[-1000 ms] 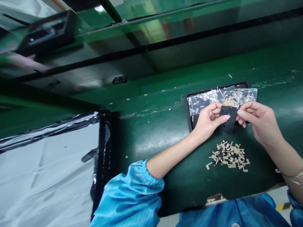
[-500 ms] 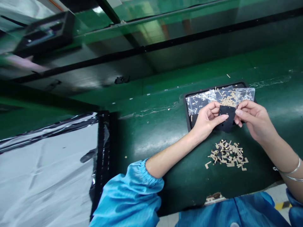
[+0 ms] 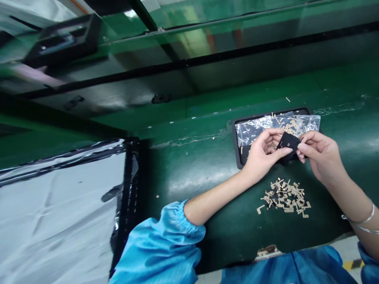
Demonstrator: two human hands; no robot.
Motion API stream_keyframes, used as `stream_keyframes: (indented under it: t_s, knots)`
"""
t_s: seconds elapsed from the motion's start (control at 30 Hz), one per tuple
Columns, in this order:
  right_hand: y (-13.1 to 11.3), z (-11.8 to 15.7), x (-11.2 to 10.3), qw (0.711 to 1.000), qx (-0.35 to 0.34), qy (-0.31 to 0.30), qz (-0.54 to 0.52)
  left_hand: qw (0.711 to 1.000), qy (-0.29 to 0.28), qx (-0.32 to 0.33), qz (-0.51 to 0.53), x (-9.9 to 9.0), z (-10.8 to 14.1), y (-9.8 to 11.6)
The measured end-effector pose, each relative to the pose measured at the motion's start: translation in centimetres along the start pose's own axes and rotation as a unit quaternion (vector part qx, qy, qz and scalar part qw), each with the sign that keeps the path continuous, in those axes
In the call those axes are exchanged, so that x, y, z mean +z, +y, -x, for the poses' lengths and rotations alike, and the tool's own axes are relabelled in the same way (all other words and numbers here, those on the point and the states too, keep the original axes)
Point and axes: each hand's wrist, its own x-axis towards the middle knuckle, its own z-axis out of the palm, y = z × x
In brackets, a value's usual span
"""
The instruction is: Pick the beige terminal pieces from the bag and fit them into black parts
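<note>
The black sheet (image 3: 289, 142) has turned since the earlier frame, its top edge now slanting down toward the right hand (image 3: 324, 156).
Above the green table (image 3: 189, 169) and dark tray (image 3: 236, 146), the sheet lies between both hands, touching each: the left hand's (image 3: 257, 157) fingers grip its left side, the right's pinch its right corner. Its long axis is unclear.

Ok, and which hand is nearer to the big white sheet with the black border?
Left. The left hand grips the left side of the black piece, well right of the white sheet; the right hand is farther away, at the piece's right edge.
</note>
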Motion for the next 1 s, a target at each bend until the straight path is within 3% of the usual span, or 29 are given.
stream_keyframes:
  t_s: [0.17, 0.5, 1.0]
  knots:
    - [0.0, 0.58, 0.26, 0.997, -0.043, 0.023, 0.06, 0.981, -0.009, 0.105, -0.161, 0.09, 0.36, -0.4]
    - [0.18, 0.71, 0.23, 0.996, -0.05, 0.007, 0.068, 0.971, 0.0, 0.157, -0.178, 0.03, 0.37, -0.79]
    - [-0.7, 0.0, -0.21, 0.994, 0.074, -0.075, -0.016, 0.948, -0.025, 0.222, -0.227, -0.21, 0.16, -1.06]
